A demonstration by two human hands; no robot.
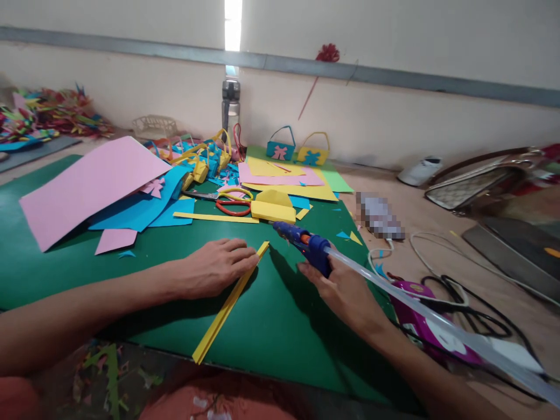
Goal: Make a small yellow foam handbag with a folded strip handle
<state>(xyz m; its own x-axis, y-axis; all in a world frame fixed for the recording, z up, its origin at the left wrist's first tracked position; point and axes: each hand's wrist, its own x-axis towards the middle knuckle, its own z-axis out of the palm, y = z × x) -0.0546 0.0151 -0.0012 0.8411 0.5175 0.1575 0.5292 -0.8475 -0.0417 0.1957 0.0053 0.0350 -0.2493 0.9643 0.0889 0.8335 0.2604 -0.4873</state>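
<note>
My left hand [219, 265] rests on the green table, its fingers closed at the upper part of a folded yellow paper strip [227, 312]. The strip lies slanted, its near end at the table's front edge. In my right hand [341, 286] is a blue glue gun [306, 244], its nozzle pointing up and left, above the table and apart from the strip. A long translucent glue stick [394, 286] runs out of its back. Beyond the nozzle lie a folded yellow paper piece [273, 210], scissors [234, 203] with red and yellow handles, and a flat yellow strip [216, 218].
Pink sheets [94, 186] and blue sheets [140, 213] lie at the left. Small paper bags [280, 150] stand at the back near a water bottle [231, 111]. To the right are a phone [380, 216], cables, a magenta power strip [411, 291] and a handbag [476, 175].
</note>
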